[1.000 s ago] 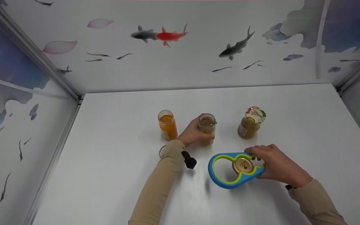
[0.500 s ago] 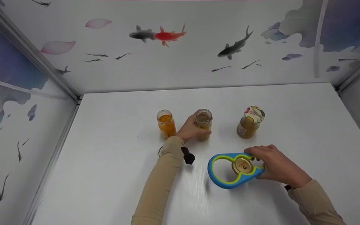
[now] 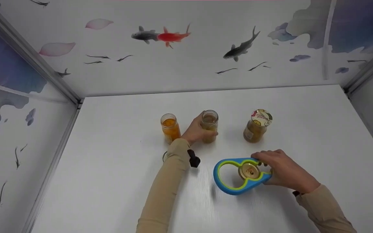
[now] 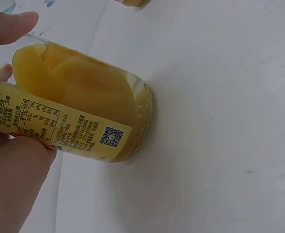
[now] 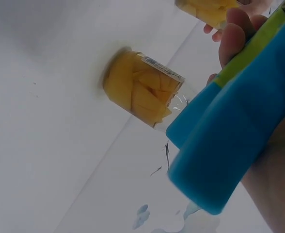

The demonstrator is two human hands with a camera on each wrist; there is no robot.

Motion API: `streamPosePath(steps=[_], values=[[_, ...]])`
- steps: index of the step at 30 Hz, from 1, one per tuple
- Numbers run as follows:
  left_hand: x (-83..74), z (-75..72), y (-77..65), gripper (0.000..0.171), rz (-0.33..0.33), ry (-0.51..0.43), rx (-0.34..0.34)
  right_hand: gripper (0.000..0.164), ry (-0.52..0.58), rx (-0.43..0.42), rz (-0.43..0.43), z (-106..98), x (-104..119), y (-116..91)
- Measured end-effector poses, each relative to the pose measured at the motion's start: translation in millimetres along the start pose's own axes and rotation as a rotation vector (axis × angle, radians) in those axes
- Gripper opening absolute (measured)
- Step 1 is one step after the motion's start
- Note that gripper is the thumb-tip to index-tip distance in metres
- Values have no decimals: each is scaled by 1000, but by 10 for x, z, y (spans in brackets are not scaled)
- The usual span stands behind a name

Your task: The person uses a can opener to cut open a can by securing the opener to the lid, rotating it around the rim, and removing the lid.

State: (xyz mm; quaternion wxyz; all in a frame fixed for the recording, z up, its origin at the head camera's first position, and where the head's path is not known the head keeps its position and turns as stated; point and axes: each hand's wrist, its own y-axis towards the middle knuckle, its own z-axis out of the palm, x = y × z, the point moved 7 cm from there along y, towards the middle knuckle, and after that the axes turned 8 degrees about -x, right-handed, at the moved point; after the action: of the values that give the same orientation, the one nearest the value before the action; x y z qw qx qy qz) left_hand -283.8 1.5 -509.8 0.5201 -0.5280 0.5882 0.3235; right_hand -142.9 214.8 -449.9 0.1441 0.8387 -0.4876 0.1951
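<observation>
In the head view my left hand grips an uncapped glass jar of pale yellow fruit, standing mid-table. The left wrist view shows this jar close up, its yellow label facing the camera and its base right at the table. My right hand holds a blue and green jar opener by its handle end, lower right of that jar. A gold lid sits in the opener's smaller opening. From the right wrist, the opener hides the top of the capped jar behind it.
An uncapped jar of orange fruit stands just left of my left hand. To the right, a jar with a patterned lid stands upright. The white table meets fish-printed walls at the back and left.
My left hand has carried the uncapped jar away from me and slightly left, beside the orange jar. The right hand keeps holding the opener with the lid in nearly the same place.
</observation>
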Motion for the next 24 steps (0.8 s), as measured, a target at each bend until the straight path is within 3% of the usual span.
streamPosePath(steps=[7,13,18,24], values=[[-7,1,-2,92,63,-22,-25,65,-3,-4,-7,2,-3,-3],[87,-10,-45,95,19,-23,-20,65,-1,4,6,19,-24,-7],[155,-59,-70,88,-20,-7,-26,64,0,3,-3,37,-38,-15],[166,-99,-164,89,-72,37,-25,63,-7,-3,-31,57,-33,-14]])
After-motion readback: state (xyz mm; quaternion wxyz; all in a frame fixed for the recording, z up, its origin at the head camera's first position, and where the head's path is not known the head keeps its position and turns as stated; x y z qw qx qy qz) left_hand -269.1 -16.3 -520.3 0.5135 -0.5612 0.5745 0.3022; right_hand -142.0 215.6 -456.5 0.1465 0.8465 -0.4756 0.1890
